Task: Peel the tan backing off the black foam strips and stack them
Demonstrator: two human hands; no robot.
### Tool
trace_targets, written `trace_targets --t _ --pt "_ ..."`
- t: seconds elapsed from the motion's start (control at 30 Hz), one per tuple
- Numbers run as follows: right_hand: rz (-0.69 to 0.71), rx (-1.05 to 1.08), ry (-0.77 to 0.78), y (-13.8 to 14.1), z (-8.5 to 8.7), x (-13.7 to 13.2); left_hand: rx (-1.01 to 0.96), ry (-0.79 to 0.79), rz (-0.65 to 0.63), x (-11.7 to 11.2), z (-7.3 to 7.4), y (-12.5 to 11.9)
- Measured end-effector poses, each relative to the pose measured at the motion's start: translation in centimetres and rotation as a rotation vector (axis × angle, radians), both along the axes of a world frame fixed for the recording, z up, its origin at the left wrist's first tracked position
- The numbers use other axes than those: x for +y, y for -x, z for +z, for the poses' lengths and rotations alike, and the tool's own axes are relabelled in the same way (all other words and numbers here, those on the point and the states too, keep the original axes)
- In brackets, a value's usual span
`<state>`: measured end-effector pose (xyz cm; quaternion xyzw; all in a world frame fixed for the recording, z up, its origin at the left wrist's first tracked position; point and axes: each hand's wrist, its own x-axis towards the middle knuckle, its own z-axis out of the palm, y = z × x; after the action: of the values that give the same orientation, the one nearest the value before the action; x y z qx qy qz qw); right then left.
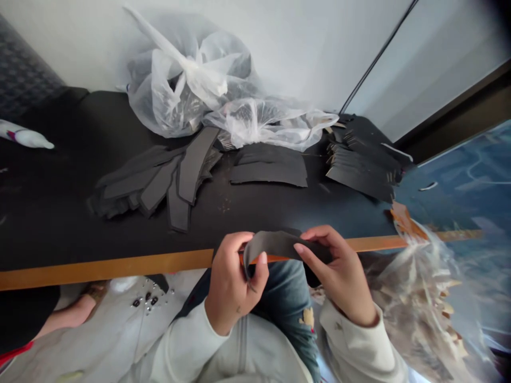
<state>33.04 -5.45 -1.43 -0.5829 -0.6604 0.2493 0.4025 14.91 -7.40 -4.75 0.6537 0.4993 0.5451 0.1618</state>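
Observation:
Between my two hands, close to the table's front edge, a curved dark grey strip [275, 243] is bent into an arch. My left hand [237, 282] pinches its left end, thumb on the near face and fingers behind. At the other end my right hand [337, 266] grips it between thumb and fingers. Beyond my hands lies a stack of similar curved grey strips [269, 173]. A fanned pile of grey pieces [159, 181] spreads to the left, and overlapping dark pieces [361, 167] lie on the right.
Clear plastic bags [179, 80] [271, 122] stand against the wall on the black table [80, 234]. A white bottle [27, 137] lies far left. On the right, a plastic bag of scraps [427, 298] stands below the edge. Another person's arm [72, 314] shows at lower left.

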Motion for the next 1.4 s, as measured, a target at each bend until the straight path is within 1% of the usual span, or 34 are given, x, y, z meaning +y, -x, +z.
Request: trace_targets --t 0.03,0.1,0.17,0.23,0.33,0.43,0.5,0.6,0.7,0.9,1.13,1.4 --pt "0.01 -0.015 0.01 0.1 -0.3 0.4 0.083 -0.009 0.054 0.3 0.0 0.3" --pt "0.012 -0.04 0.018 0.3 -0.7 1.1 0.189 -0.014 0.139 0.8 0.0 0.8" --pt "-0.013 -0.05 0.011 0.5 -0.8 1.7 0.251 -0.002 0.177 1.1 0.0 1.0" --pt "-0.038 -0.059 0.001 0.5 -0.8 2.3 0.257 0.031 0.169 1.4 0.0 1.2" --pt "-0.036 -0.113 0.015 0.4 -0.8 3.3 0.228 0.064 0.133 1.7 -0.2 1.3" --pt "-0.025 -0.171 0.037 0.3 -1.1 4.0 0.276 0.082 0.132 2.0 -0.3 1.5" --pt "-0.008 -0.197 0.053 0.3 -1.2 4.2 0.301 0.124 0.118 2.2 -0.3 1.7" --pt "0.015 -0.224 0.081 0.5 -1.3 4.3 0.279 0.206 0.082 2.5 -0.2 1.8" --pt "0.013 -0.227 0.094 0.5 -1.4 4.3 0.259 0.24 0.064 2.6 0.0 1.8" --pt "0.017 -0.243 0.086 0.4 -1.6 4.4 0.324 0.224 0.075 2.6 0.0 1.7" --pt "0.032 -0.3 0.089 0.4 -1.6 4.5 0.34 0.211 0.095 2.8 -0.2 1.6" --pt "0.021 -0.372 0.085 0.4 -1.6 4.6 0.422 0.184 0.119 2.8 -0.2 1.3"
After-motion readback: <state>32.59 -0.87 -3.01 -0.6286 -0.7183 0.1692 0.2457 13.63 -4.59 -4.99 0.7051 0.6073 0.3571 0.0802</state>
